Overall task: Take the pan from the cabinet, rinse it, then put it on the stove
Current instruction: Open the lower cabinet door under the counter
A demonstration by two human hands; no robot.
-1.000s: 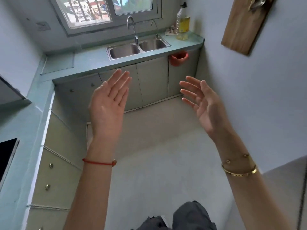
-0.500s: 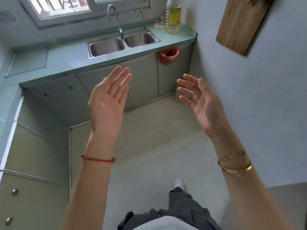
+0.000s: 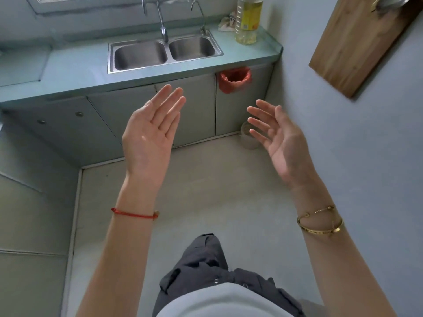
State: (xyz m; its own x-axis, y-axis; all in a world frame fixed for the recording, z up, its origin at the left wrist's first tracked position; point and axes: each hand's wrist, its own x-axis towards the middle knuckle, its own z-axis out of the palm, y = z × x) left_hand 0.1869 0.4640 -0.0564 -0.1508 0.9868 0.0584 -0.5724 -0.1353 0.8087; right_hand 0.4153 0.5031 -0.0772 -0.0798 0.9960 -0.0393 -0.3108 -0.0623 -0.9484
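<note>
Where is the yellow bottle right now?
Head view, upper right: the yellow bottle stands at the right end of the countertop, just right of the sink.

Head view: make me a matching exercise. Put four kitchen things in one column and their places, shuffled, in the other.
1 sink
2 yellow bottle
3 red bag
4 wooden board

a hangs on the wall at right
b hangs on a cabinet door under the counter
c stands at the counter's right end
d set into the counter below the tap

Pairs: 1-d, 2-c, 3-b, 4-a
</note>
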